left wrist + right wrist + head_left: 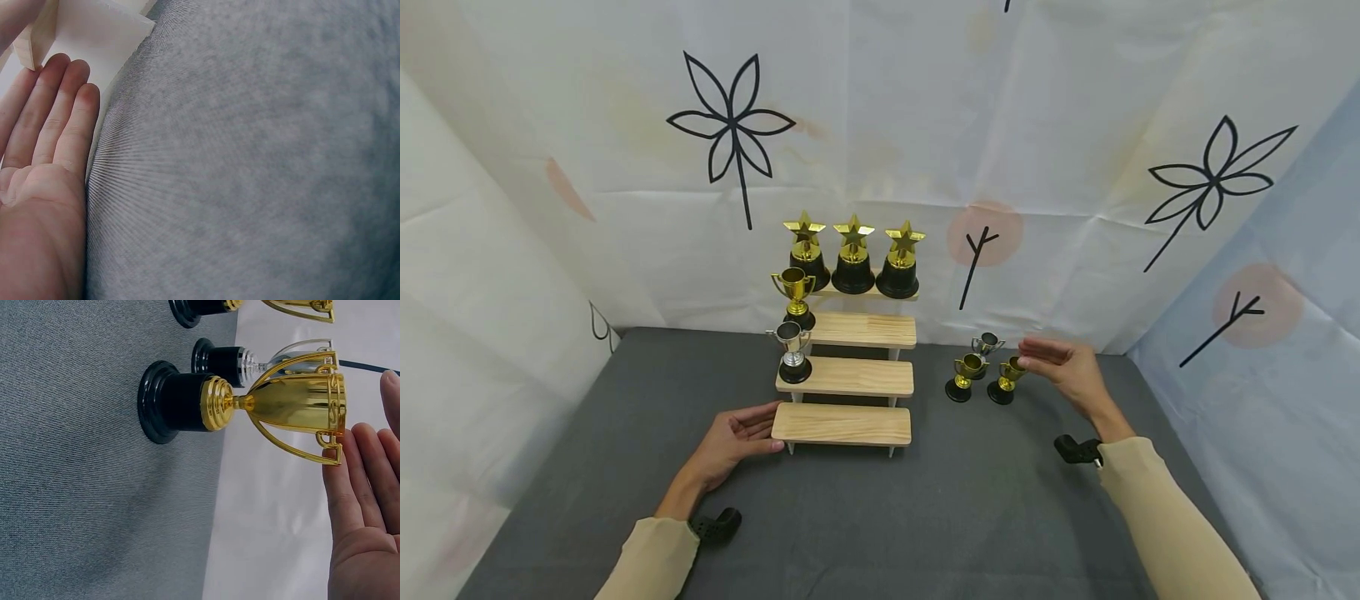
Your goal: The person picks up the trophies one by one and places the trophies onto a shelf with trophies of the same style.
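Note:
A tiered wooden stand (842, 423) stands in the middle of the table. My left hand (733, 443) is at the left end of its lowest step, fingers straight and fingertips right at the wood; the left wrist view shows those fingers (75, 125) beside the white support. My right hand (1067, 375) reaches to a gold trophy cup (1009, 375), its fingers extended; in the right wrist view the fingertips are at the handle of the gold cup (294, 403). Next to it stand another gold cup (967, 367) and a silver cup (987, 342).
Three gold star trophies (853, 254) line the top step. On the left ends of the steps below stand a gold cup (795, 287) and a silver cup (791, 342). A patterned cloth (880, 125) hangs behind the grey table (880, 525).

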The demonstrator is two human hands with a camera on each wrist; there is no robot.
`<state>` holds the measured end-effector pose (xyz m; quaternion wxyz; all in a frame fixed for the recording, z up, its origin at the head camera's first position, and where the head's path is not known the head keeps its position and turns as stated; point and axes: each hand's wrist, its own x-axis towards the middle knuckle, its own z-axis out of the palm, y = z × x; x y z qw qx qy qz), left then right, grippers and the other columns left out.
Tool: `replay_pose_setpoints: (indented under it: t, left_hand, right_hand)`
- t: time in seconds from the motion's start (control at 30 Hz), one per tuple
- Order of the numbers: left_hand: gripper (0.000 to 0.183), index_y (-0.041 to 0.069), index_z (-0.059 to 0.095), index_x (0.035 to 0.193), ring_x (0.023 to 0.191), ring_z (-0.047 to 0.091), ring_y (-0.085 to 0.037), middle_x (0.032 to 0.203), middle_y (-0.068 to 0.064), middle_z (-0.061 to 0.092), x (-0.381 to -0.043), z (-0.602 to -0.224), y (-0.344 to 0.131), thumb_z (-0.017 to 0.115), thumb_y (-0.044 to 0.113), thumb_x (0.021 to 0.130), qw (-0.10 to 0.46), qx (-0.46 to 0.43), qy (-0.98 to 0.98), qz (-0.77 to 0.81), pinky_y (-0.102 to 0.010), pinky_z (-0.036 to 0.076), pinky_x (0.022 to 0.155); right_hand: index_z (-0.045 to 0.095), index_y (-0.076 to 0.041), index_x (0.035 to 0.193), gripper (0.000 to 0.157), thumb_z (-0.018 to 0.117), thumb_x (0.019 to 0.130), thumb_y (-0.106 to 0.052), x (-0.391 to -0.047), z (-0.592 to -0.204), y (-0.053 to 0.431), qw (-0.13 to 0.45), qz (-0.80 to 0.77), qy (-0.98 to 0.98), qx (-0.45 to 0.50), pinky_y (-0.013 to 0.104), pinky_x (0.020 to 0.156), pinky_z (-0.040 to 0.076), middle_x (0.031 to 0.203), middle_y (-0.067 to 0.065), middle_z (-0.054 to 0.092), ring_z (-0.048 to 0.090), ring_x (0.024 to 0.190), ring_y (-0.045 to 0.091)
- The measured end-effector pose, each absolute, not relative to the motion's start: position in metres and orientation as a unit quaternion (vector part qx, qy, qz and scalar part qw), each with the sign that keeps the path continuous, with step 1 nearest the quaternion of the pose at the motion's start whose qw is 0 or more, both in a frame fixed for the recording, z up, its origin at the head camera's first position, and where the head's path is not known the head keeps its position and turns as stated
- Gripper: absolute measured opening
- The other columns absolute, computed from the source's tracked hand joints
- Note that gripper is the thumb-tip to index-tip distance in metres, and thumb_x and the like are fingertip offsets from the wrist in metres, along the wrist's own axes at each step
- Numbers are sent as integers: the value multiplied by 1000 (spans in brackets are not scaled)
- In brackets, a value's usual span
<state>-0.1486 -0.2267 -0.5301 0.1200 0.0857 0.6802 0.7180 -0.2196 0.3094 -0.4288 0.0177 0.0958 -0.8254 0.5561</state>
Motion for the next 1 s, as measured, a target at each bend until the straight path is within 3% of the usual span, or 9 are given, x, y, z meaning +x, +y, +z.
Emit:
replay_pose_setpoints:
  t: [0.3, 0.57, 0.67, 1.0]
  left_hand:
    - [81, -14, 40, 148, 123, 60, -11, 147, -35, 43, -150, -531, -227, 83, -5, 79, 122, 87, 679, 719, -29, 52, 103]
    - [81, -13, 40, 148, 123, 60, -12, 147, -35, 44, -150, -532, -227, 83, -4, 80, 125, 86, 678, 720, -29, 52, 103]
    - [81, -13, 40, 148, 123, 60, -13, 147, -35, 44, -150, -532, -227, 83, -4, 80, 125, 86, 678, 719, -30, 52, 103]
    - [81, -13, 41, 148, 123, 60, -12, 147, -35, 44, -150, -531, -226, 83, -4, 80, 122, 83, 683, 715, -29, 52, 103]
  right_hand:
    - [58, 9, 137, 55, 78, 92, -15, -223, -436, 308, -7, 535, -842, 71, 15, 87, 56, 132, 27, 62, 66, 103, -1]
    - [59, 5, 138, 54, 78, 92, -16, -222, -440, 308, -15, 520, -851, 70, 13, 90, 54, 134, 23, 62, 63, 122, 24]
    - [60, 5, 138, 54, 78, 92, -16, -221, -441, 307, -15, 515, -854, 68, 13, 89, 54, 134, 23, 62, 61, 124, 28]
    - [59, 7, 138, 55, 78, 92, -16, -221, -447, 306, -9, 528, -847, 68, 14, 87, 56, 134, 26, 61, 63, 107, -3]
